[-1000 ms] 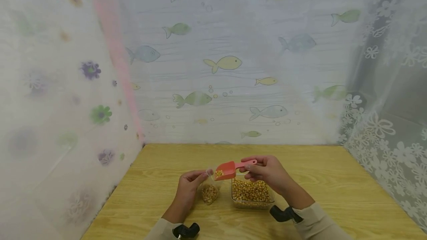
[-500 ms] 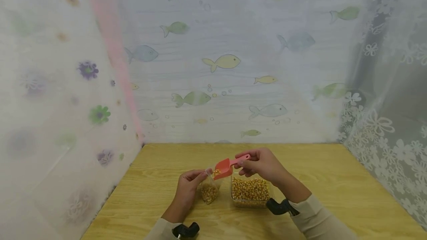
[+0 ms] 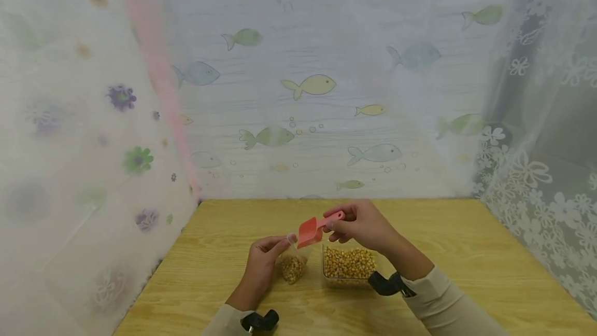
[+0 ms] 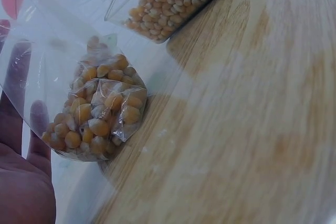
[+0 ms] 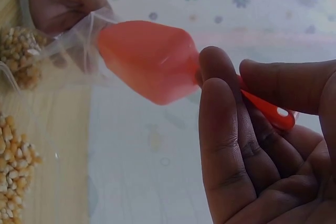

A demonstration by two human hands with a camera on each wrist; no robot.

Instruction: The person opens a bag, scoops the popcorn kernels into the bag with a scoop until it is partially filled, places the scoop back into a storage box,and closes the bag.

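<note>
Two hands work over the wooden table (image 3: 466,253). Nearest, the left hand (image 3: 261,266) pinches open the mouth of a small clear plastic bag of yellow corn kernels (image 3: 293,266). Beyond it, the right hand (image 3: 361,224) pinches the handle of a red plastic scoop (image 3: 309,231), tipped nose-down into that mouth. A steady tilt with the lip inside the opening should prevent spills. Just right stands a clear rectangular tub of kernels (image 3: 350,264).

left hand (image 3: 263,263) fingers pinched, right hand (image 3: 361,225) raised, fingers curled
</note>
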